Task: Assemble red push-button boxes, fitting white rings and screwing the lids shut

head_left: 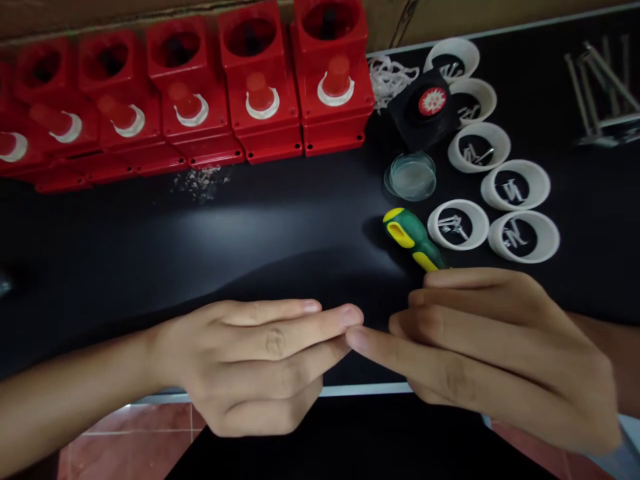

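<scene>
My left hand (260,360) is above the table's near edge, back upward, index finger extended and the other fingers bent inward. Its fingertips meet the extended index fingertip of my right hand (495,353). The other fingers of my right hand are curled under. Anything pinched between the hands is hidden behind the fingers. Just beyond my right hand is a green and yellow screwdriver handle (413,239); its lower end disappears behind the knuckles, so I cannot tell whether they touch.
Red plastic housings (333,127) line the back left. White rings (523,237) surround small screws at right. Nearby are a black square part (417,123), clear discs (413,177), white loops (390,77) and long bolts (610,80). Crumbs (200,181) lie before the housings.
</scene>
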Action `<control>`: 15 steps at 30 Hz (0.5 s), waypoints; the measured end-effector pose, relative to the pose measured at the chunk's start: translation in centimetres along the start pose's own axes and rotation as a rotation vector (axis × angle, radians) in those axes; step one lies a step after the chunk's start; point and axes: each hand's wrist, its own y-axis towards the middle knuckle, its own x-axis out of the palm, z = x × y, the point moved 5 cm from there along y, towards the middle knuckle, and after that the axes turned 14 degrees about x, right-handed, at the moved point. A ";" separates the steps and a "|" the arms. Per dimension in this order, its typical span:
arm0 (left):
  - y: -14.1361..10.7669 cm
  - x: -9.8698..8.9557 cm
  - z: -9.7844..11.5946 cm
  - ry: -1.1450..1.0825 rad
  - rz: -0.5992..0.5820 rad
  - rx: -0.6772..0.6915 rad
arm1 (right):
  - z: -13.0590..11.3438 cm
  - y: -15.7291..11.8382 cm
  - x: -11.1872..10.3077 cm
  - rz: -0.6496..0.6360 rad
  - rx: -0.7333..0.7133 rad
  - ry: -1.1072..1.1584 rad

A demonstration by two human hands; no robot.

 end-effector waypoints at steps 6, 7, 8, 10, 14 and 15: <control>-0.6 0.4 0.1 0.072 -0.052 0.026 | 0.1 -0.2 0.5 -0.026 -0.001 -0.004; -0.9 0.5 0.0 0.060 -0.043 0.007 | 0.1 -0.2 0.5 -0.030 -0.002 -0.016; -1.1 0.6 0.1 0.060 -0.046 0.007 | 0.1 -0.1 0.5 -0.031 0.002 -0.031; -1.6 0.5 0.6 0.162 0.009 0.086 | 0.0 -0.1 0.5 -0.015 -0.004 -0.033; -2.4 1.5 1.0 0.444 -0.126 0.213 | 0.4 -0.3 0.3 0.075 0.032 0.002; -2.6 1.5 0.9 0.468 -0.129 0.205 | 1.0 -0.4 -0.1 0.149 0.108 0.007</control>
